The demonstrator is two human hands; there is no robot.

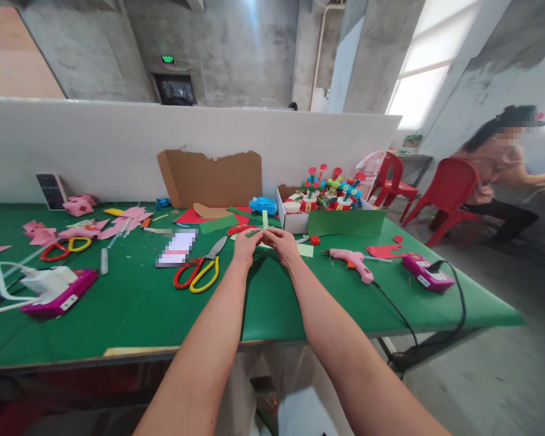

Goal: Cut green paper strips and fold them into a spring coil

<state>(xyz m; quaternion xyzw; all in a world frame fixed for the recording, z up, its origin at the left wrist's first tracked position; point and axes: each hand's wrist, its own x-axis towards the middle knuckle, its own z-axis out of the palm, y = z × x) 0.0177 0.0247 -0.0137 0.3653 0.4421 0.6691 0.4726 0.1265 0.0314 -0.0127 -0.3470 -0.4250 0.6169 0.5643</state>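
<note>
My left hand (247, 245) and my right hand (282, 243) meet above the table, fingertips pinched together. Between them is a pale green paper strip (265, 219), one end standing up past the fingers. Light green paper (305, 250) lies on the table just right of my right hand. To the left of my left hand rest large scissors (204, 266) with one red and one yellow handle. Another red-handled pair of scissors (240, 230) lies behind my left hand, partly hidden. A pink glue gun (356, 263) lies to the right, its cord running off the table edge.
A white box (295, 223) of colourful spring-topped figures stands at the back, with green card (345, 225) before it. Purple power strips (429, 274) sit at both sides. A phone (178, 248), pink paper pieces (134, 215) and brown cardboard (211, 178) are leftward. A person sits far right.
</note>
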